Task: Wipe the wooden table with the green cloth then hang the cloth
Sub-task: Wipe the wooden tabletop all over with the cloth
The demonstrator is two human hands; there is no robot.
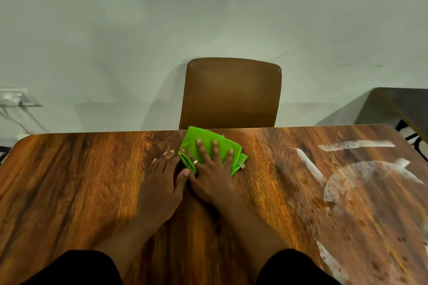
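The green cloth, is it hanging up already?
No, the green cloth lies flat on the wooden table under the right hand.

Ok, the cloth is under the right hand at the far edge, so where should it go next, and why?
Probably sweep the green cloth rightward under the right hand: the white smears cover the wooden table's right side, while the left hand rests flat beside it.
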